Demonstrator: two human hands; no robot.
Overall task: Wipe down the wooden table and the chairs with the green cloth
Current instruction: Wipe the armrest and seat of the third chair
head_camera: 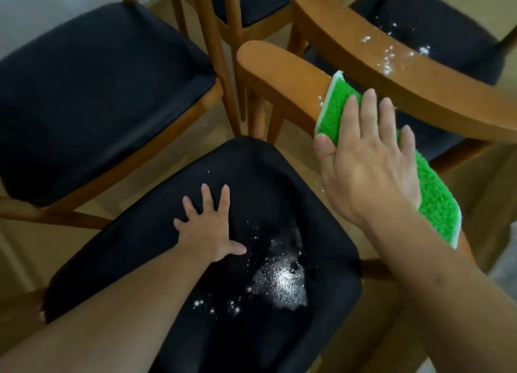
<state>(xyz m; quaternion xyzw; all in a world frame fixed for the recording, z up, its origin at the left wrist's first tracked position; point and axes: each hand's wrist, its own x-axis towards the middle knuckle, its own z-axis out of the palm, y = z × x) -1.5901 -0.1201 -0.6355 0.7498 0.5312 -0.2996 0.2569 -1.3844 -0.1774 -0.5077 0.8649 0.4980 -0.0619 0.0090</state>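
Item: cloth [338, 103], pressed flat under my right hand [369, 159], fingers extended, on the backrest [279, 73]. Left hand [209, 227] splayed, empty, on seat [167, 260]. Advice: sweep toward fingertips, even pressure.

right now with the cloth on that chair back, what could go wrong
1. The right hand presses the green cloth on the near chair back; sweeping may knock white powder onto the black seat, already dusted.
2. The left hand rests beside that patch and could smear it.
3. The far chair back is speckled and easily missed.
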